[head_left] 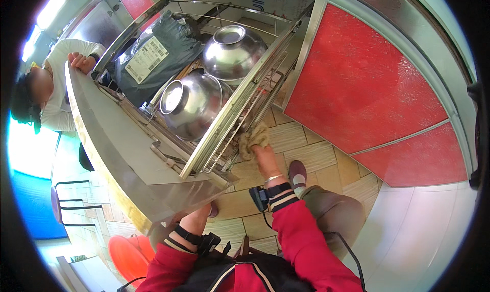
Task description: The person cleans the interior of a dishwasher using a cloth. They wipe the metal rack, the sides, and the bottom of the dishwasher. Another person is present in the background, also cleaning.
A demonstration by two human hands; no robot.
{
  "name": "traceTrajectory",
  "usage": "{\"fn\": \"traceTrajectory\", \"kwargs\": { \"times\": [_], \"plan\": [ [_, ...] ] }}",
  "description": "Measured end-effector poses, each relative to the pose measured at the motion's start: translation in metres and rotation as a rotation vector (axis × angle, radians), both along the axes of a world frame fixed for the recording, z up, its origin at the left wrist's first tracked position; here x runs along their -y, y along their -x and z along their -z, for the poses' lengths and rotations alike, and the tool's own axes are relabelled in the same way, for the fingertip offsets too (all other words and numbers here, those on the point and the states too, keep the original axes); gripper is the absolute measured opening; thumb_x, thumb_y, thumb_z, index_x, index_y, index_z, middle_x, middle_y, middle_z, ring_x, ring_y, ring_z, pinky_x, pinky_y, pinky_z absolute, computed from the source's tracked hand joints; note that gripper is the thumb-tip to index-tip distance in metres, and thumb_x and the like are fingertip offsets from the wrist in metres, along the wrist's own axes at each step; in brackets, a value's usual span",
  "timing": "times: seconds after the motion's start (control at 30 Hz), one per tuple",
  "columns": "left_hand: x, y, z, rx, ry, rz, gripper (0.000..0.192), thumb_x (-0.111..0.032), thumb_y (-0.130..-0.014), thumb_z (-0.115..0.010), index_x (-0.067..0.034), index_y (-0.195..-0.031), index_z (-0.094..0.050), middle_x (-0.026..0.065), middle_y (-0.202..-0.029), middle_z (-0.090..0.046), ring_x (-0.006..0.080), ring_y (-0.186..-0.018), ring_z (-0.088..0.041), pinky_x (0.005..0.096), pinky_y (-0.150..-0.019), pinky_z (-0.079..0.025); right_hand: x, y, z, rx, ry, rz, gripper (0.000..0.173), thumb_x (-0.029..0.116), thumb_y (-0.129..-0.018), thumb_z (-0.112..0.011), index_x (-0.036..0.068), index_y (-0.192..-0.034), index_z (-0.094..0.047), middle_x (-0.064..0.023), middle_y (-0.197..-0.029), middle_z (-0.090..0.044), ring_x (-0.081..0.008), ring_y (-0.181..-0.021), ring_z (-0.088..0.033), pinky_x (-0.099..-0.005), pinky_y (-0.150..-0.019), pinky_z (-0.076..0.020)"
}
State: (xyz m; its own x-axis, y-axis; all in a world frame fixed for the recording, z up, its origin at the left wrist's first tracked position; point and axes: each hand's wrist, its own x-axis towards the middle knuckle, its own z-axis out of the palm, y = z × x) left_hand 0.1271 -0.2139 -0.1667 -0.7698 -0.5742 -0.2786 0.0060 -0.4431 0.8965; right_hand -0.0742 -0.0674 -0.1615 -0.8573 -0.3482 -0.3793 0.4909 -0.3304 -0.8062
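Observation:
My right hand [264, 154] reaches down to the near side of a pulled-out metal drawer and holds a crumpled tan cloth [254, 139] against its lower rail and wire side. The cloth covers most of the fingers. Inside the wire drawer [226, 133], two stainless steel bowls [195, 104] lie upside down. Beside them is a dark plastic parcel [160, 58] bearing a printed label. My left forearm passes behind the drawer's pale front panel [153, 177], which hides the left hand.
Red cabinet doors [367, 89] stand to the right, above a tiled floor [298, 139]. On the left, a person [65, 70] rests a hand at the drawer front's far end. An orange-red basin [128, 253] and a stool [57, 204] are at lower left.

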Motion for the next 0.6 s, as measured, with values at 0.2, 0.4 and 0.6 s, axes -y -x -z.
{"fn": "traceTrajectory", "kwargs": {
  "times": [0.2,0.4,0.6],
  "plan": [
    [-0.002,0.0,0.001,0.004,0.047,0.011,0.037,-0.037,-0.09,-0.044,-0.014,-0.118,-0.046,0.0064,-0.112,-0.054,0.0244,-0.104,-0.05,0.0444,-0.09,-0.04,0.012,-0.036,0.019,-0.233,-0.289,-0.204,0.028,0.015,-0.076,-0.059,-0.002,-0.098,-0.058,-0.0122,-0.093,-0.063,-0.021,-0.087,-0.058,-0.0305,-0.077,-0.0451],
    [-0.007,0.003,-0.004,0.002,0.083,0.031,0.036,-0.036,-0.09,-0.044,-0.013,-0.118,-0.047,0.0065,-0.111,-0.054,0.0245,-0.104,-0.05,0.044,-0.091,-0.04,-0.004,-0.061,0.011,-0.128,-0.272,-0.45,0.024,0.012,-0.075,-0.056,-0.002,-0.095,-0.059,-0.0086,-0.085,-0.063,-0.0203,-0.078,-0.059,-0.0316,-0.07,-0.0469],
    [-0.007,0.004,-0.003,0.002,0.037,0.019,0.035,-0.035,-0.09,-0.045,-0.013,-0.117,-0.047,0.0066,-0.111,-0.054,0.0246,-0.105,-0.05,0.0435,-0.091,-0.039,-0.014,-0.018,-0.003,0.061,0.159,0.064,0.039,0.005,-0.078,-0.051,-0.002,-0.115,-0.048,-0.0075,-0.101,-0.057,-0.0191,-0.09,-0.055,-0.0295,-0.078,-0.0452]
  ]
}}
